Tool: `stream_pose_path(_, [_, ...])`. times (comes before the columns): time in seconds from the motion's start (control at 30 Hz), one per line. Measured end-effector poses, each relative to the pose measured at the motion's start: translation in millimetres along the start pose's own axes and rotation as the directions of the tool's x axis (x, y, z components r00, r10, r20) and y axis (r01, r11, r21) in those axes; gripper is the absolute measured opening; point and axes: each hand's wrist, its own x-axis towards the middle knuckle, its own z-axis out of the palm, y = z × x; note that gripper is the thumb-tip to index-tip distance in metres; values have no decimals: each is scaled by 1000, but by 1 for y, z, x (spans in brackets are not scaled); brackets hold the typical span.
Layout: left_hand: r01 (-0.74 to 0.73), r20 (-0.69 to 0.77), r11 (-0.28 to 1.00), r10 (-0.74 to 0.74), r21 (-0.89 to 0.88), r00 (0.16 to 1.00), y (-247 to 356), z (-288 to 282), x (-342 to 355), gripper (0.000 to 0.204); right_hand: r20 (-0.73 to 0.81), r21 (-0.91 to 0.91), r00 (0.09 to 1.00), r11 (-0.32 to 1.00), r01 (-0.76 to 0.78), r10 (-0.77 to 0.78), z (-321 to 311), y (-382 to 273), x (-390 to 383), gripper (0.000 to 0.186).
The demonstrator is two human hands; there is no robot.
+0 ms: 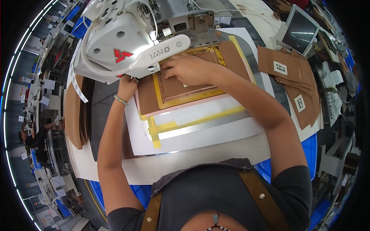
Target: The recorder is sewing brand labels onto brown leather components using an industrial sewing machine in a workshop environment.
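Note:
A white industrial sewing machine (115, 42) stands at the top left, over a brown panel (146, 102) in a yellow template frame (181, 98) with pink edging. My left hand (128, 84) is raised at the lower edge of the machine head, beside small metal parts; its fingertips are partly hidden. My right hand (187, 69) rests over the inner brown piece (173, 90), fingers bent and apart, just below the machine's white arm. Beneath the panel lie a white sheet (196, 142) and a metal plate with yellow tape (239, 111).
Brown panels with white labels (293, 81) are stacked at right, below a monitor (298, 32). Long brown pieces (75, 115) lie at left on the pale table (173, 169). Blue bins (304, 154) sit under it. A person in dark clothes (34, 138) is at distant workstations on the left.

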Motion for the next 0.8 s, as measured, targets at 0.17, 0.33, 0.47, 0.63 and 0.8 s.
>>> stream_pose_path(0.17, [-223, 3, 974, 223, 36, 975, 41, -23, -42, 26, 103, 53, 994, 998, -34, 28, -12, -15, -4, 35])
stream_pose_path(0.33, [-359, -58, 933, 361, 39, 931, 85, -24, -76, 21, 127, 50, 992, 999, -9, 2, -15, -23, -10, 33])
stream_pose_path(0.47, [-332, 18, 942, 331, 54, 943, 115, -11, -92, 21, 87, -21, 996, 1000, -23, 25, -42, -22, -29, 32])
stream_pose_path(0.63, [-567, 173, 793, 540, 223, 824, 146, 9, -94, 31, 203, -146, 937, 955, -257, 283, -99, -26, -76, 31])
stream_pose_path(0.8, [-593, 243, 741, 541, 316, 805, 149, 35, -84, 46, 1, -388, 981, 904, -180, 196, -60, -9, -126, 36])
